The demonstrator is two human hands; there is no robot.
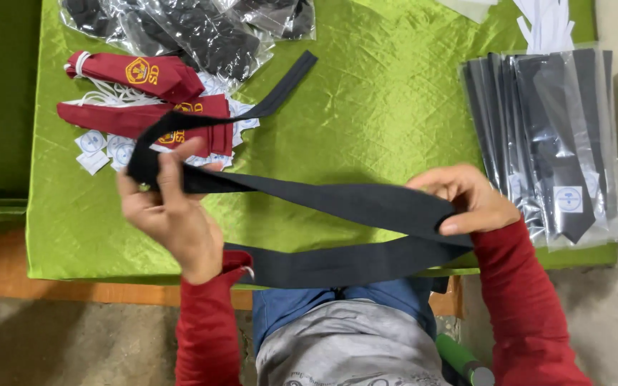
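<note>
A crinkled, shiny lime-green cloth (366,93) covers the table, and everything is placed from it. At its right edge lies a fanned stack of clear plastic sleeves (548,136), each sleeve holding one flat dark grey necktie; the top sleeve shows a small square white label with a blue round mark (569,199) low on the tie. At the cloth's far edge, left of centre, a loose heap of crumpled clear plastic bags (194,28) holds more dark fabric. On the cloth's left part lie two maroon fabric ties with yellow embroidered emblems (144,93) and white elastic cord, unbagged, resting on a scatter of small white square tags with blue marks (98,146). White paper strips (545,21) sit at the far right corner of the cloth.

Above the cloth's near half, a long dark grey fabric necktie (337,204) is stretched between both hands, unbagged, and folded back on itself. The left hand (169,211) is closed around its narrow part, thumb and fingers pinching the fabric, and the thin tail runs on across the cloth toward the bag heap. The right hand (470,200) pinches the fold of the wide part, fingers curled over it and thumb beneath, while the lower layer hangs back over the cloth's near edge
</note>
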